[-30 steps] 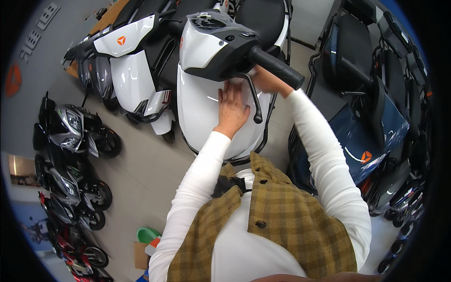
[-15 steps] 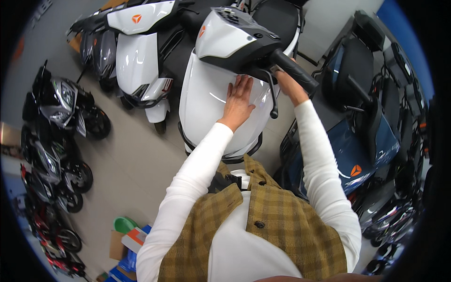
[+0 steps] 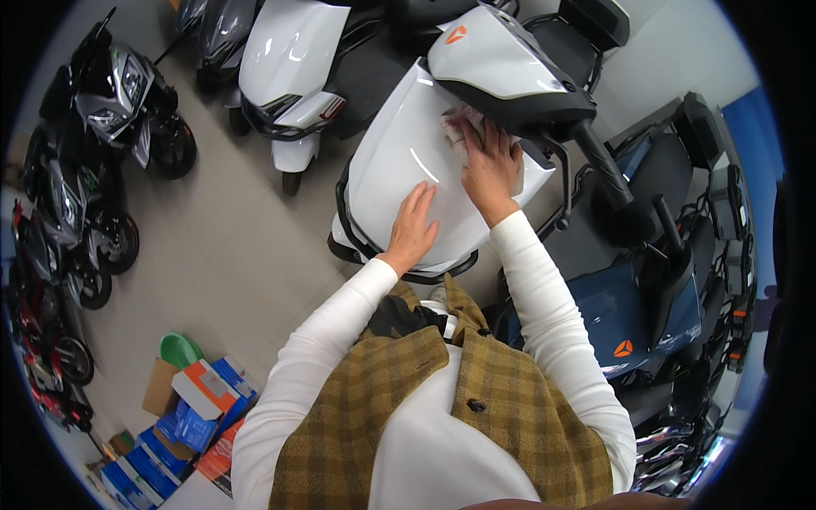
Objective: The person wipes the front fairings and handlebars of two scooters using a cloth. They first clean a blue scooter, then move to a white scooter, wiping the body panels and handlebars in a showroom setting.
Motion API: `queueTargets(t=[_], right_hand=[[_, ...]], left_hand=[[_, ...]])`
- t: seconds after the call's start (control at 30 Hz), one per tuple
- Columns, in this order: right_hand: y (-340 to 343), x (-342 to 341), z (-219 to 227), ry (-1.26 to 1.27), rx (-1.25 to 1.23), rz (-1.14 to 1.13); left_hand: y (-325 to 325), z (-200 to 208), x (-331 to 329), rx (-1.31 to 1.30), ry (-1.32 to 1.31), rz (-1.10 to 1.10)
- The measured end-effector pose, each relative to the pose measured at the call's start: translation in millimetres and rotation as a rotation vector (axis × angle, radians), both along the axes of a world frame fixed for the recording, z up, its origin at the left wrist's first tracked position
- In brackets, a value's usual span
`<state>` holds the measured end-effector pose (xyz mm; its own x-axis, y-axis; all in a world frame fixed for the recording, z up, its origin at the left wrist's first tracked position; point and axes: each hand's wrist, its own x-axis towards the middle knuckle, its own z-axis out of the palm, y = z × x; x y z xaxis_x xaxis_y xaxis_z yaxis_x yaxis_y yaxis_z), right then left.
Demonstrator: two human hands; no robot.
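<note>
In front of me stands a white scooter [image 3: 382, 183] with a black-and-white handlebar cover [image 3: 501, 64] and a black grip [image 3: 605, 166]. My right hand [image 3: 491, 166] presses a crumpled, pale pinkish cloth [image 3: 454, 127] against the upper front panel, just below the handlebar cover. Part of the cloth is hidden under the fingers. Lower on the same panel my left hand [image 3: 411, 228] lies with its fingers stretched out and nothing in it. A black brake lever [image 3: 565, 191] hangs close to the right of my right hand.
Close on the right stands a dark blue scooter [image 3: 586, 314]. Another white scooter [image 3: 289, 64] is at the far left, and several dark motorbikes [image 3: 119, 102] line the left side. Cardboard boxes [image 3: 204, 389] and a green basin [image 3: 180, 350] sit on the floor at lower left.
My right hand has come from beneath the handlebar onto the front panel, where the cloth now shows. My left hand has slid lower on the panel. The whole view has shifted.
</note>
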<state>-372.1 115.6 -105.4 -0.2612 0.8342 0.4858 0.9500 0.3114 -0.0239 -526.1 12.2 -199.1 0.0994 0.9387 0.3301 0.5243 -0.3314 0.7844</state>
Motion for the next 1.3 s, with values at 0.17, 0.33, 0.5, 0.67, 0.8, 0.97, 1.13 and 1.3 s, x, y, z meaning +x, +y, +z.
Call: queueTargets(t=[0.17,0.33,0.5,0.67,0.8,0.97,1.13,1.3], right_hand=[[20.3,-47.1,-10.9,-0.014,0.027,0.077],[27.6,-96.6,-33.0,-0.246,-0.067,0.163],[-1.8,-148.0,-72.1,-0.507,-0.231,0.299],[-73.8,-156.2,-125.8,-0.656,-0.389,0.504],[-116.5,-123.8,-154.4,-0.531,-0.411,0.586],[-135.4,-61.0,-146.8,-0.195,-0.336,0.491],[-119.2,2.7,-105.3,0.029,-0.065,0.227],[-84.6,64.9,-75.2,0.244,0.06,-0.031]], left_hand=[[-0.7,-6.0,-31.5,-0.211,-0.114,0.041],[8.6,-19.0,-61.7,-0.463,-0.279,0.147],[10.0,-47.8,-88.4,-0.566,-0.252,0.234],[-33.8,-87.0,-107.9,-0.747,0.009,0.082],[-67.1,-109.5,-106.5,-0.82,0.037,-0.1],[-55.4,-102.0,-80.3,-0.725,-0.022,-0.181],[-21.7,-40.6,-32.6,-0.674,-0.266,-0.189],[0.4,15.8,8.5,-0.501,-0.356,-0.225]])
